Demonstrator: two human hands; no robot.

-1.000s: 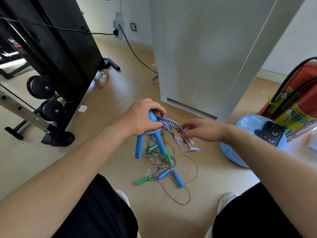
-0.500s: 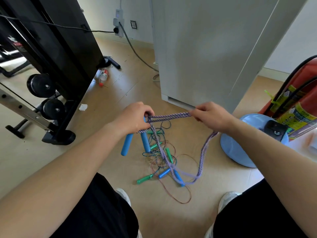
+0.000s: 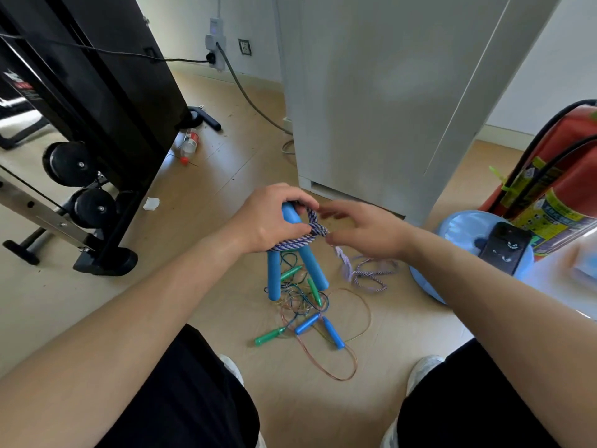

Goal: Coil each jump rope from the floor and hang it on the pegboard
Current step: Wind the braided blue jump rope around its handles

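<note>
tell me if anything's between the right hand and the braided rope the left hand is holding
Nothing visible is. The right hand is right beside the purple braided rope wound around the blue handles that the left hand grips. Its fingertips are blurred, so contact is unclear.

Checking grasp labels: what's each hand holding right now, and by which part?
Left hand grips the two blue foam handles near their tops, braided rope wound around them. Right hand is blurred; its grip cannot be told.

A red fire extinguisher [image 3: 555,176] is standing to the right of my hands. A white cabinet [image 3: 381,92] is rising just beyond them, black gym equipment [image 3: 80,101] sitting off left.
</note>
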